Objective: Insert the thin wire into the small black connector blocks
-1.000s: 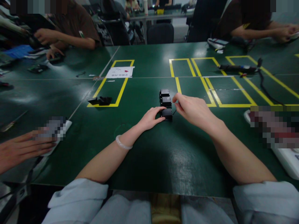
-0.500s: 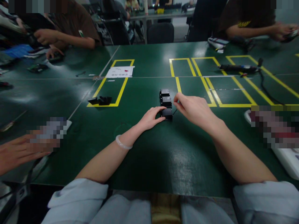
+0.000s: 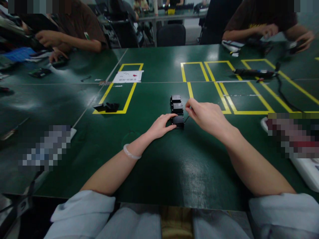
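Note:
Three small black box-shaped parts stand in a line on the green table (image 3: 154, 159). The nearest black part (image 3: 177, 120) sits between the thumb and fingers of my left hand (image 3: 161, 126), which steadies it from the left. Beyond it are the middle black part (image 3: 177, 107) and the far black part (image 3: 175, 98). My right hand (image 3: 205, 114) is closed in a pinch on a thin dark rod (image 3: 186, 119). The rod slants down toward the right side of the nearest part; whether its tip touches is too small to tell.
Left of my hands, black pieces (image 3: 107, 107) lie in a yellow-taped rectangle with a white paper (image 3: 128, 76). A black corded tool (image 3: 255, 72) is at the right. Blurred-out devices lie on both sides. Co-workers sit across the table.
A co-worker's hand at the left has gone from the blurred device. The person at the back right has moved their arms. My hands hold nearly the same place.

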A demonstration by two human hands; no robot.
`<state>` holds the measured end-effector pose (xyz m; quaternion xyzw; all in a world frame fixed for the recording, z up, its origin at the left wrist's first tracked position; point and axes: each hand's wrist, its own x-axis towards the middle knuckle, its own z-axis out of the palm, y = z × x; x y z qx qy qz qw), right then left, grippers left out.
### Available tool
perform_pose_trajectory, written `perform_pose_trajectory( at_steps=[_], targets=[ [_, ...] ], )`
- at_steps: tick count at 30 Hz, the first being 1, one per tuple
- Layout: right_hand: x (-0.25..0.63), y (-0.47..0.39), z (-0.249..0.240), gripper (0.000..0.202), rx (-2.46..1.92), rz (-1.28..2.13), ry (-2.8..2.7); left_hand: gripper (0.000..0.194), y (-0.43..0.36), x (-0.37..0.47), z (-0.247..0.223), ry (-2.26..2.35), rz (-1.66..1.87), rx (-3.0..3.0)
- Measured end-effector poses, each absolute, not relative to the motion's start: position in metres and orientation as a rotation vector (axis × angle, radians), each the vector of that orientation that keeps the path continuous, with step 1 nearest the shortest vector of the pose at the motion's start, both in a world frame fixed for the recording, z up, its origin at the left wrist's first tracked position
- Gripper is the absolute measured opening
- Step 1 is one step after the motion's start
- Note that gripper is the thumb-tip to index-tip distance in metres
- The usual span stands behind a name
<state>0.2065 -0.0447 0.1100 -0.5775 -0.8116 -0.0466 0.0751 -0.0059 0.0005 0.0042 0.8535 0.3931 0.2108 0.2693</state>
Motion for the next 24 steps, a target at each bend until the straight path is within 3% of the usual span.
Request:
perform_pose_trajectory(
  at_steps=[15,24],
  targets=[
    [0.2042,-0.0465,0.1137,0.038,-1.807,-0.198,-2.434,0.048,0.0008,-0.0057,0.0024,1.049,0.588,2.309],
    [0.2052,-0.0478,0.1119,0.031,-1.729,-0.132,-2.414,0.047,0.0005,-0.0056,0.0039,1.056,0.582,2.299]
  ],
)
